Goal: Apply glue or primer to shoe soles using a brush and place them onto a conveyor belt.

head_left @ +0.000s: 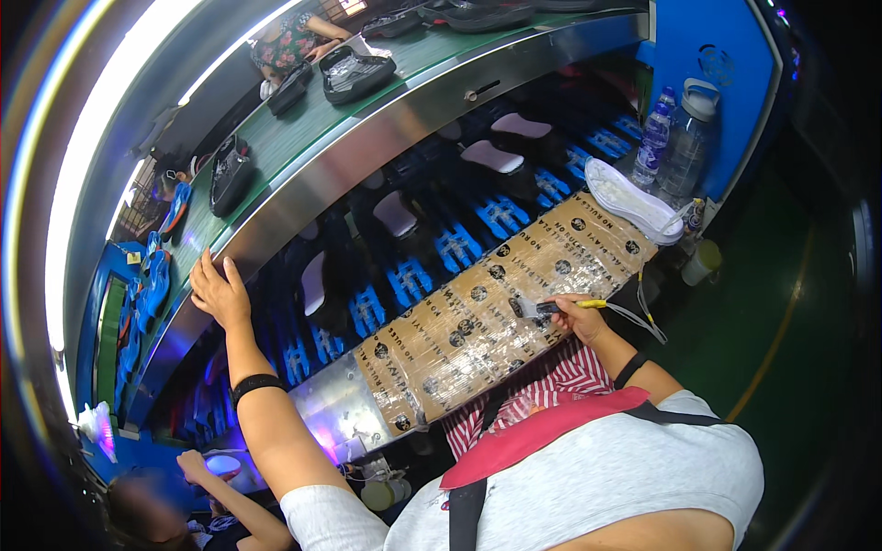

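My left hand [221, 292] reaches up to the metal rail [340, 156] along the green conveyor belt [287, 138]. Its fingers are spread over the rail's edge, and nothing is in them. A brush [540, 309] with pale bristles, a dark middle and a yellow handle end is gripped in my right hand [581, 321]. The bristles point left, just over the bench [478, 367], whose top is wrapped in brown cardboard and clear film; whether they touch it I cannot tell. A white shoe sole [629, 202] lies at the bench's far right end.
Black shoes [358, 73] and blue ones [156, 285] ride on the belt. Under it, pale soles [397, 216] sit above blue racks [411, 281]. Two bottles [689, 138] stand far right; a white cable [648, 317] hangs below. Other people [299, 41] work across the belt and lower left.
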Motion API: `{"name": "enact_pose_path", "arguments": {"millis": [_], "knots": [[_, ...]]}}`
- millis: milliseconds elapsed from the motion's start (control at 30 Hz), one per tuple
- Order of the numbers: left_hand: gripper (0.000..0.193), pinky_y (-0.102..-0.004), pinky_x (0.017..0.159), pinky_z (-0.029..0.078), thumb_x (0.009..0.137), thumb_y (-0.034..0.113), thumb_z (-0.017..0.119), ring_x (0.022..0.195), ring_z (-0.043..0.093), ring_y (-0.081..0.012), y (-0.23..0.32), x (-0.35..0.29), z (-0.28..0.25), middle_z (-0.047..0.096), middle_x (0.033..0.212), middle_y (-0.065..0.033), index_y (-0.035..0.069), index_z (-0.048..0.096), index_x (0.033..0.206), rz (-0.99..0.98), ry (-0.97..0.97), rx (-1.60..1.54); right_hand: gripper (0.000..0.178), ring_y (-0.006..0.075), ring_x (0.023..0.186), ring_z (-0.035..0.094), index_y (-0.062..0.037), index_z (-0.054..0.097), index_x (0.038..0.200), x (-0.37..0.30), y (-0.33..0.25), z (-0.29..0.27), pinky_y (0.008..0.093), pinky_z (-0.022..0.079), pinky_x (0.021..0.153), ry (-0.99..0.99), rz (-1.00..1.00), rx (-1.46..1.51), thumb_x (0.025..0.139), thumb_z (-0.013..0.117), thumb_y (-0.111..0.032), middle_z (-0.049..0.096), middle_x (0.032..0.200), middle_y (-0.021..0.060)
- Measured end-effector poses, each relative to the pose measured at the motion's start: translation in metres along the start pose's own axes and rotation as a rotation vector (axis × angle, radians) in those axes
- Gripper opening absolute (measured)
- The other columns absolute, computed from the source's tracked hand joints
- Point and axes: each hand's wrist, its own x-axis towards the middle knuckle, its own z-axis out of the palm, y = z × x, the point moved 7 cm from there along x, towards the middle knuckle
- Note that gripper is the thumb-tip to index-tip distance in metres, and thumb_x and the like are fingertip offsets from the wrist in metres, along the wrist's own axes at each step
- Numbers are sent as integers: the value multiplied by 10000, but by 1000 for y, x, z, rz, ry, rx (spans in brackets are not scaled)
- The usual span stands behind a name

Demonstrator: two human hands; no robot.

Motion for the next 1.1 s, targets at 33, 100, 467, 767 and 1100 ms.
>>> {"name": "enact_pose_path", "arguments": {"millis": [33, 100, 467, 767, 1100], "knots": [[449, -541, 956, 224, 866, 404, 439, 1228, 330, -254, 0, 1, 0, 430, 1266, -76, 165, 439, 1246, 6, 11, 3, 268, 72, 542, 504, 17, 597, 1015, 3, 1, -1, 173, 393, 485, -9, 15, 18, 861, 547, -196, 582, 657, 43], [449, -525, 942, 248, 864, 406, 443, 1216, 344, -253, -2, 2, 2, 439, 1257, -76, 162, 446, 1240, 28, 49, 27, 273, 74, 546, 506, 16, 596, 1018, 4, 1, -2, 174, 391, 488, 1, 15, 27, 859, 550, -202, 583, 656, 43], [470, -558, 968, 196, 859, 427, 441, 1236, 313, -264, -5, 7, 5, 404, 1280, -101, 178, 421, 1257, -24, -42, -57, 300, 82, 554, 500, 2, 603, 1020, 5, -2, -1, 171, 387, 487, 36, 8, -58, 853, 552, -241, 565, 646, 25], [819, -558, 969, 273, 743, 617, 501, 1239, 303, -409, -189, 32, 23, 219, 1387, -218, 157, 243, 1369, -582, -158, -4, 319, 81, 528, 489, 3, 597, 1016, 8, -2, 6, 172, 381, 464, -7, 15, -80, 838, 576, -261, 564, 644, 31], [579, -626, 968, 192, 769, 308, 529, 1254, 321, -344, -199, 69, 16, 375, 1358, -54, 261, 350, 1318, -634, -519, 385, 301, 90, 522, 504, 21, 575, 1015, 7, 2, 0, 184, 401, 483, 145, -17, -56, 858, 547, -234, 571, 658, 34]]}}
